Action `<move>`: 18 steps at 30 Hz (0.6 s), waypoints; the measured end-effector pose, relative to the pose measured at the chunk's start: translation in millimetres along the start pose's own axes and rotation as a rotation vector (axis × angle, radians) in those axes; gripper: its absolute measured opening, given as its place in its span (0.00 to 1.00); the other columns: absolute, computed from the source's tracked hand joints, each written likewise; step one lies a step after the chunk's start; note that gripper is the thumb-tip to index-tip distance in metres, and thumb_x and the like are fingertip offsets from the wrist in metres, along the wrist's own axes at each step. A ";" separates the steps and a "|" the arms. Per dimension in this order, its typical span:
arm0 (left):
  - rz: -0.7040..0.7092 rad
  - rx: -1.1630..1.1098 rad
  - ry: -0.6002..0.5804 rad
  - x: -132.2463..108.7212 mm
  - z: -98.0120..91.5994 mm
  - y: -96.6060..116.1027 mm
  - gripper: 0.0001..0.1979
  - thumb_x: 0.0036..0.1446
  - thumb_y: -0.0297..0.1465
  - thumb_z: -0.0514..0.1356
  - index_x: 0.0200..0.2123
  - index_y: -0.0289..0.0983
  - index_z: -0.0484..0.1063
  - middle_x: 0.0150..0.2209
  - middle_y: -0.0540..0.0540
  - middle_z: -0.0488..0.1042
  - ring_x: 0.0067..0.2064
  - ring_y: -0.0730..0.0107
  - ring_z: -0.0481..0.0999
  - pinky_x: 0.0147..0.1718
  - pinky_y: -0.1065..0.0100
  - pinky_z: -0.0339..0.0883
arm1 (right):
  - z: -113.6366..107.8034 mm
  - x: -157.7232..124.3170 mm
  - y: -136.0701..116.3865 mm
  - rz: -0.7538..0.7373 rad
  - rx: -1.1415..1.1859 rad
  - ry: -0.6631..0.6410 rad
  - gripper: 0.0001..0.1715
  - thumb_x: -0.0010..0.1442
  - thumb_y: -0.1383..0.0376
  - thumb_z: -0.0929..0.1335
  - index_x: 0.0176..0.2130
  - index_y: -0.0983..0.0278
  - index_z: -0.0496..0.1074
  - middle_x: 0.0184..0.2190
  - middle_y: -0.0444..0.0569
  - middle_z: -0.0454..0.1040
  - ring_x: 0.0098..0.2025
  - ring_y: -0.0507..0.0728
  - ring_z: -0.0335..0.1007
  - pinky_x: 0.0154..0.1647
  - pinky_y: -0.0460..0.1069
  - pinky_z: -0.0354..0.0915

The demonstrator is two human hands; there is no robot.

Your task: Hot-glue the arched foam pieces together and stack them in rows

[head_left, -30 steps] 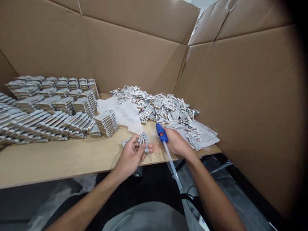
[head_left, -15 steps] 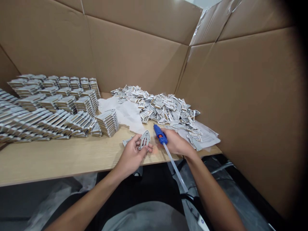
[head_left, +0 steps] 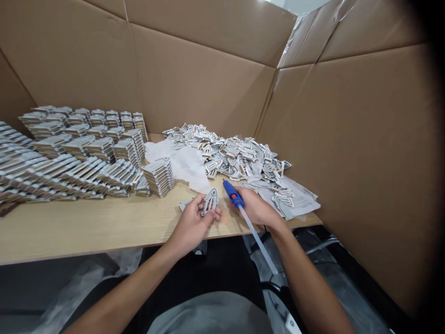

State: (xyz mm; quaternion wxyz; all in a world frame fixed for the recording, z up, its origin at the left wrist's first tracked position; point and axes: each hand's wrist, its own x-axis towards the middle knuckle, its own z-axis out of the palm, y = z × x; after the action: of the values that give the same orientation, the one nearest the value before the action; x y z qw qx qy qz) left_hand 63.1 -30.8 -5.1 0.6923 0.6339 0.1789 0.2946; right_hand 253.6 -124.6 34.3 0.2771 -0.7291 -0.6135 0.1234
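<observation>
My left hand [head_left: 192,226] is closed on a small grey arched window-shaped piece [head_left: 210,202], holding it upright between thumb and fingers. Just behind that hand, another grey piece [head_left: 184,204] lies on the table, partly hidden. My right hand [head_left: 256,207] grips a blue hot glue gun [head_left: 232,193] whose nozzle points away from me. A long translucent glue stick [head_left: 259,240] sticks out of the gun's rear, toward my lap. The gun and the held piece are a short gap apart.
Many similar pieces lie in a loose heap [head_left: 239,155] on white paper [head_left: 189,164] at the back right. Neat stacks of them [head_left: 92,148] fill the left side of the wooden table [head_left: 114,227]. Cardboard walls [head_left: 205,79] stand behind and at the right.
The whole view has shifted slightly, with things appearing a little further right. Both hands keep their holds, and the piece and glue gun stay in nearly the same relation.
</observation>
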 end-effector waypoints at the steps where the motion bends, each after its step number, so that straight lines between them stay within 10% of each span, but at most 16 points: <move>1: -0.007 0.002 0.000 -0.1 0.2 0.3 0.14 0.60 0.34 0.65 0.45 0.36 0.68 0.38 0.44 0.80 0.36 0.68 0.79 0.32 0.69 0.68 | -0.8 -0.1 0.9 0.002 0.006 0.018 0.06 0.54 0.68 0.68 0.33 0.60 0.65 0.29 0.41 0.70 0.30 0.54 0.62 0.32 0.48 0.57; 18: 0.056 -0.132 0.119 0.2 -0.7 -4.2 0.25 0.54 0.34 0.73 0.50 0.37 0.67 0.43 0.46 0.80 0.44 0.67 0.79 0.46 0.67 0.73 | 13.7 -7.1 -32.3 0.089 0.603 0.033 0.20 0.57 0.54 0.77 0.35 0.61 0.67 0.36 0.47 0.79 0.33 0.54 0.71 0.34 0.48 0.63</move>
State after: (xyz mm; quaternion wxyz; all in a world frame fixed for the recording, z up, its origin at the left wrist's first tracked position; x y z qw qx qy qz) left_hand 63.5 -30.2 -9.3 0.7124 0.5728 0.1822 0.3622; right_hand 218.2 -124.9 39.9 0.4853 -0.6421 -0.5121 0.2999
